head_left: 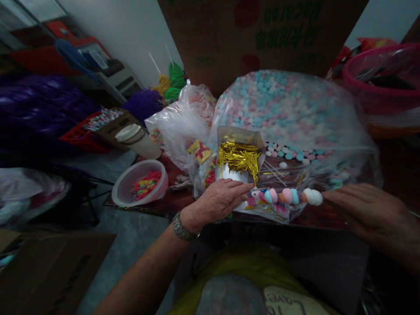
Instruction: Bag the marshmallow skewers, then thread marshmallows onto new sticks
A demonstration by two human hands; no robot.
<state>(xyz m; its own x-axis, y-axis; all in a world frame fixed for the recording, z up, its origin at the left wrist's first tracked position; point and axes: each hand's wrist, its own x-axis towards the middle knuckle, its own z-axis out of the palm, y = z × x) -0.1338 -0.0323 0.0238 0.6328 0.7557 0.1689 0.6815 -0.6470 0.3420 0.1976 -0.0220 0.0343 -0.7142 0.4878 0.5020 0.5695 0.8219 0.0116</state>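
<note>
A marshmallow skewer with pink, blue, orange and white pieces lies level between my two hands, over the table's front edge. My left hand, with a metal watch on the wrist, is closed at its left end, fingers pressed together. At the white right end, my right hand is closed around the stick, mostly hidden by the fingers. Just beyond my left hand stands an open box of gold twist ties. Printed wrappers lie under the skewer.
Behind is a large clear bag of pastel marshmallows, before a cardboard carton. White sticks lie on the table. To the left are a plastic bowl of colourful candies and a bulging clear bag. A pink basin stands far right.
</note>
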